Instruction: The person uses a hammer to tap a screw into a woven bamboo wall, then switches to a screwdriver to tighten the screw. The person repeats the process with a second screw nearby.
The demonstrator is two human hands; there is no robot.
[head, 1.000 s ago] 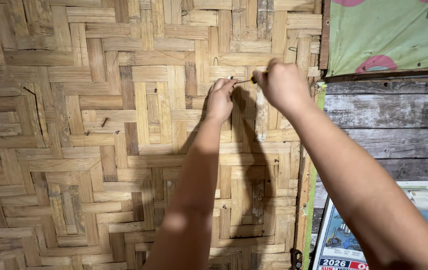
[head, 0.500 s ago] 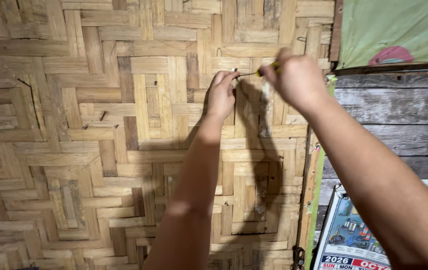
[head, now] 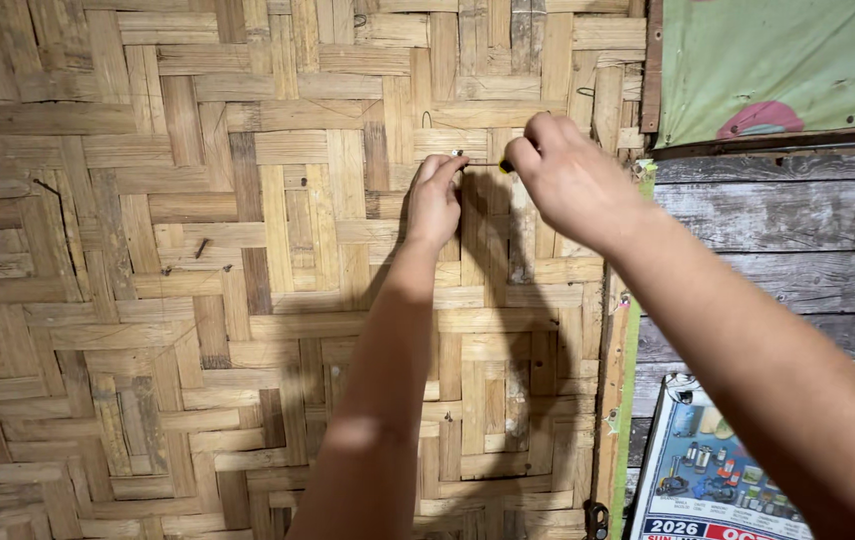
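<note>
Two bare hands work a small screwdriver against a woven bamboo wall.

Nearest, low and right of the fingers, a printed calendar (head: pixel 718 480) hangs beside a green-edged post (head: pixel 620 370). Both forearms rise from there to the wall. The right hand (head: pixel 573 180) is closed around the screwdriver (head: pixel 501 166), whose yellow-and-black handle just shows at the fingertips; its thin shaft points left to the left hand (head: pixel 435 200). The left hand's fingers (head: pixel 445 165) are pressed together, pinching at the shaft's tip, right against the woven bamboo wall (head: pixel 198 300); what they pinch is too small to tell. Well to the left of the fingers, a dark nail (head: pixel 203 246) sticks out of the weave. Right of the right hand lie grey wooden planks (head: pixel 788 230), and above them a green cloth (head: pixel 778 60) with a pink patch.
</note>
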